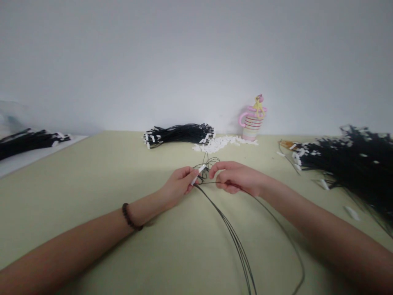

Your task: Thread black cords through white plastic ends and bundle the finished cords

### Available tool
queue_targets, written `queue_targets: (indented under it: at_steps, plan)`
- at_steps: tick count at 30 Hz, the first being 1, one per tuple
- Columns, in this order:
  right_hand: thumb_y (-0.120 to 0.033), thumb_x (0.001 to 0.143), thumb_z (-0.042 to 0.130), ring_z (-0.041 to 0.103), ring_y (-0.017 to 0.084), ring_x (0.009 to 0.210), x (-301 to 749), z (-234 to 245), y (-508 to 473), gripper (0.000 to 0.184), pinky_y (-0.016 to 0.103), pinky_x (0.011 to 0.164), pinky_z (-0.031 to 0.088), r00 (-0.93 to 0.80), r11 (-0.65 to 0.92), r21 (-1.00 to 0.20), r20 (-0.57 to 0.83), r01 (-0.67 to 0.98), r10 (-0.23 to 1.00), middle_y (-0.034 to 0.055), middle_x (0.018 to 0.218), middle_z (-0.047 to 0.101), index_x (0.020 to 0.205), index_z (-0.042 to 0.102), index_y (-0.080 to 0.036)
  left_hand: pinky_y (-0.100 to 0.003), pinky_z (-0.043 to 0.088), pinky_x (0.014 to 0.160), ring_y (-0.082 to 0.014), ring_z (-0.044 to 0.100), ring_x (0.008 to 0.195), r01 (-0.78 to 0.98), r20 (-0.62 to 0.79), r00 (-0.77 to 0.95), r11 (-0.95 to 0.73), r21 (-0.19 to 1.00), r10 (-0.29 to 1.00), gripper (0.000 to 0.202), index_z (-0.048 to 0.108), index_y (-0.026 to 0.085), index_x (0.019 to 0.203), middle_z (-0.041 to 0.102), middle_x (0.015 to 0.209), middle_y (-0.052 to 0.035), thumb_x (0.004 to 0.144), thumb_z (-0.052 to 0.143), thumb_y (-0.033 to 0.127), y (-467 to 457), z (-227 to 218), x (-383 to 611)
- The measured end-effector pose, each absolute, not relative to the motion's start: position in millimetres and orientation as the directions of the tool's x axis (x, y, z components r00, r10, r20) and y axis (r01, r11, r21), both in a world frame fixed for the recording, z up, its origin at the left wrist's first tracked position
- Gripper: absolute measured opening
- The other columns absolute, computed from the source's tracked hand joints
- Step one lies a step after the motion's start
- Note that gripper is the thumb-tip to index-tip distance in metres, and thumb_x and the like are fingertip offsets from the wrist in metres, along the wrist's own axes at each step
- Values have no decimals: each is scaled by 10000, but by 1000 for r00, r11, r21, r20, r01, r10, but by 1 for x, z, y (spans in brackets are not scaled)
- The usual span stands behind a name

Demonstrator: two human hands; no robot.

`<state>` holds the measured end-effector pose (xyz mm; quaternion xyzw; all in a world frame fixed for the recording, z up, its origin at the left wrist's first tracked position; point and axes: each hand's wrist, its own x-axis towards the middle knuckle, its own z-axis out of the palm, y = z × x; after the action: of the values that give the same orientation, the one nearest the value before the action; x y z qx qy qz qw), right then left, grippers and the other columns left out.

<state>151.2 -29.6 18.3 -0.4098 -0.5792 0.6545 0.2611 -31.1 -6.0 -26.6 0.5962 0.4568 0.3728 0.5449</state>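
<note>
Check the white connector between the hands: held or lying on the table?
Held: the left hand pinches the white connector between its fingertips, beside the thin black wires.

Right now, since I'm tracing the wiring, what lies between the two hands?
Head view: a white connector in the left hand and thin black wires reaching the right hand.

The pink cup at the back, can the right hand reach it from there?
Probably yes. The pink cup stands beyond the right hand, with only loose white pieces on the table between. But that hand pinches thin black wires, and the left hand grips a white plug.
</note>
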Motion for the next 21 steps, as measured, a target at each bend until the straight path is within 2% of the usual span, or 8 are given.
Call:
queue_targets:
  at_steps: [4, 7, 10, 15, 17, 21]
  plan:
    - [-101, 605, 382, 369, 39, 368, 170, 46, -34, 148, 149, 346, 217, -520, -167, -986, -137, -12, 843, -1, 472, 506, 575, 526, -117, -156, 208, 359, -17, 307, 386, 116, -52, 318, 16, 993, 947, 278, 458, 141, 675, 496, 593, 32, 750, 502, 405, -4, -27, -32]
    - [-100, 606, 431, 428, 46, 414, 184, 63, -35, 162, 158, 397, 309, -428, -112, -976, -21, -188, 903, 15, 569, 586, 650, 585, -126, -150, 215, 356, -17, 321, 393, 110, -54, 311, 21, 994, 949, 272, 466, 140, 686, 497, 602, 28, 747, 508, 401, -3, -28, -32]
    - [-77, 610, 488, 453, 38, 448, 196, 75, -35, 201, 149, 413, 335, -243, 23, -950, 103, -311, 965, -1, 642, 617, 753, 612, -146, -147, 215, 355, -16, 326, 398, 92, -54, 308, 27, 995, 950, 262, 481, 137, 698, 500, 611, 24, 743, 516, 393, -3, -29, -33]
    - [-114, 700, 464, 473, 24, 469, 212, 91, -33, 139, 132, 378, 312, 143, 251, -915, 215, -316, 966, -6, 625, 592, 719, 601, -130, -143, 209, 361, -13, 326, 404, 70, -72, 315, 53, 996, 946, 265, 487, 128, 695, 504, 611, 16, 738, 528, 387, -2, -29, -34]
    - [-132, 741, 460, 488, 22, 507, 218, 94, -30, 134, 136, 401, 335, 200, 317, -897, 265, -307, 943, -4, 662, 588, 725, 594, -139, -144, 206, 363, -12, 326, 405, 62, -77, 311, 60, 996, 947, 265, 494, 125, 704, 505, 612, 14, 733, 535, 385, -1, -30, -35]
    - [-175, 777, 499, 541, 61, 660, 223, 92, -24, 75, 174, 517, 407, 215, 498, -846, 460, -189, 862, 3, 749, 580, 776, 574, -177, -146, 200, 367, -12, 325, 407, 42, -76, 315, 66, 997, 946, 271, 493, 125, 690, 503, 610, 15, 726, 541, 389, 1, -32, -36]
